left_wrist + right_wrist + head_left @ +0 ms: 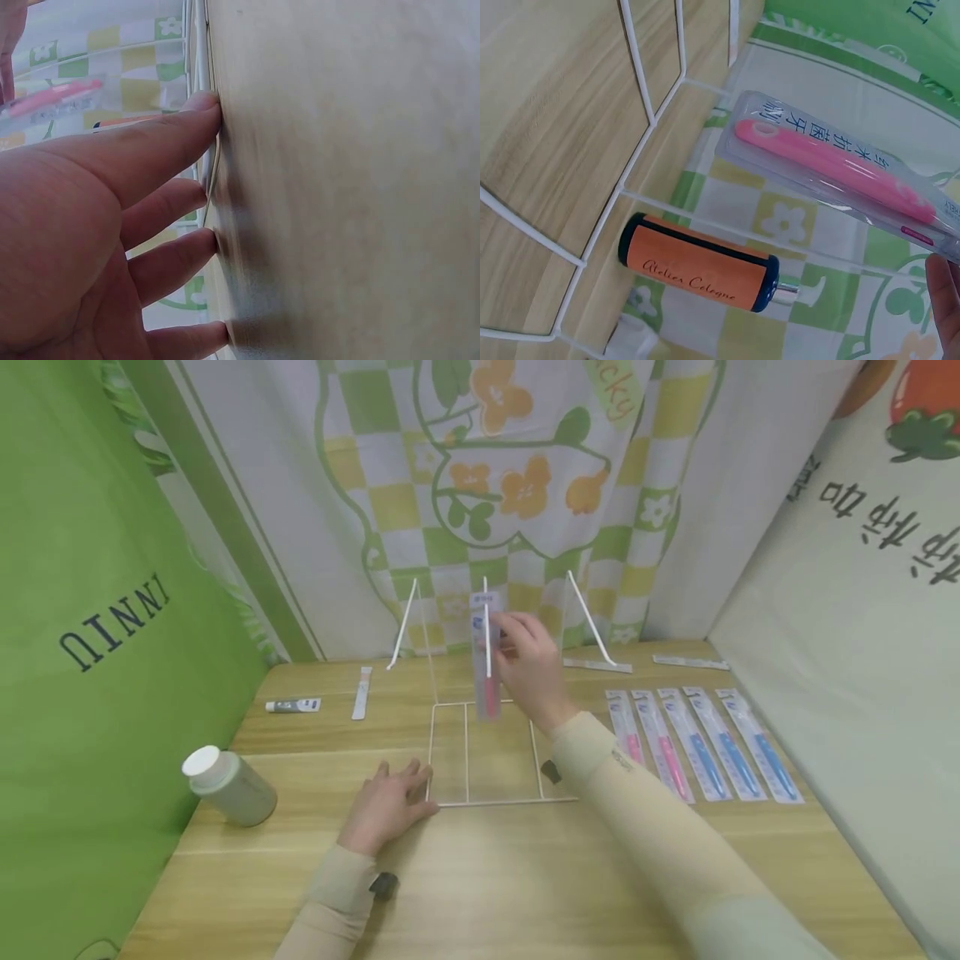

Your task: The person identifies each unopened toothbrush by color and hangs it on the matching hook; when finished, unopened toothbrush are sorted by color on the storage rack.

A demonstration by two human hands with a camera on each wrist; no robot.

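Observation:
My right hand [531, 667] pinches the upper part of a packaged pink toothbrush [491, 695], which hangs upright at the middle prong of a white wire display rack [498, 803]. The prong overlaps the clear pack in the head view. In the right wrist view, the toothbrush's pink handle [832, 165] shows through the plastic, and fingertips appear at the right edge. My left hand [386, 808] rests at the rack's front left corner. Its thumb touches the base wire and its spread fingertips press on the wooden table [345, 187].
Several packaged toothbrushes [705, 747], pink and blue, lie in a row on the right. Flat packs [362, 693] and a toothpaste tube [294, 705] lie further back. A pale green bottle [232, 787] stands left. Behind the rack is an orange-labelled bottle [697, 262].

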